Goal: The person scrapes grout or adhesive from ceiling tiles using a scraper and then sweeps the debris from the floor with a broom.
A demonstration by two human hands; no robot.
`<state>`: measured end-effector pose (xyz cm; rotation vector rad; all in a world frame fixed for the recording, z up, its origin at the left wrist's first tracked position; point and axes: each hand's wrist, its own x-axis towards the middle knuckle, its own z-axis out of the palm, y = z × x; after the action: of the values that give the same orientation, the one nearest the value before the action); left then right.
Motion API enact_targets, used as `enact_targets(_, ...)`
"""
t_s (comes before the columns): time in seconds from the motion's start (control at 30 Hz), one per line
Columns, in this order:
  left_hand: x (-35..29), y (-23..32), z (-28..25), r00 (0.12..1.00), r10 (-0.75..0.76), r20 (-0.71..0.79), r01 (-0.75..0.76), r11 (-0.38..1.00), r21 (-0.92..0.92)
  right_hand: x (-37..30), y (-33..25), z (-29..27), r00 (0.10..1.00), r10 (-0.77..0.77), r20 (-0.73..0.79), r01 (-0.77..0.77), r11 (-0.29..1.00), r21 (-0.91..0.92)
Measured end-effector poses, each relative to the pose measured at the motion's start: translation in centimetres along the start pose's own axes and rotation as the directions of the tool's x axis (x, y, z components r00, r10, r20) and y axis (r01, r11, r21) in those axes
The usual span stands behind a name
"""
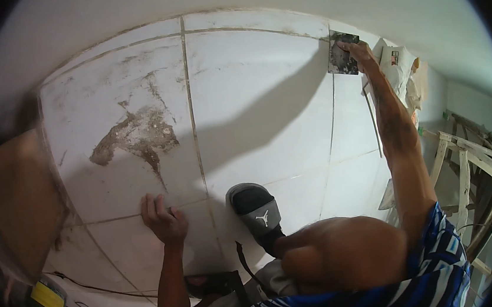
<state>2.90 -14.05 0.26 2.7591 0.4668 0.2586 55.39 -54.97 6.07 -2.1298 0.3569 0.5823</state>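
My right hand (359,54), at the end of an outstretched arm, grips a dark, flat square plate (341,62) smeared with pale residue. The plate lies against the white tiles at the far right, over a joint line near the wall. My left hand (165,219) rests on the tiled floor (252,93) at the lower left, fingers apart and slightly bent, with nothing in it. Just beyond it spreads a patch of grey-brown paste (143,134), with smears around it. Brownish joint lines run between the tiles.
My foot in a dark slide sandal (257,211) stands on the tiles in the middle. A whitish sack (395,71) leans beside my right arm. Wooden trestles (466,168) stand at the right. A brown panel (19,199) is at the left, with a cable (102,290) below it.
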Motion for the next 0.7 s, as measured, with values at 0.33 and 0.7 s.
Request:
enact_targets(0.33, 0.0, 0.1, -0.1, 1.000, 0.006, -0.006, -0.006, 1.000, -0.006, -2.0, -0.9, 3.1, 0.963, -0.193, 0.187, 0.189, 0.981, 0.041)
enact_targets(0.7, -0.1, -0.1, -0.3, 1.000, 0.009, 0.005, -0.009, 1.000, 0.021, -0.4, 0.1, 3.4, 0.982, -0.152, 0.111, 0.143, 0.986, 0.086)
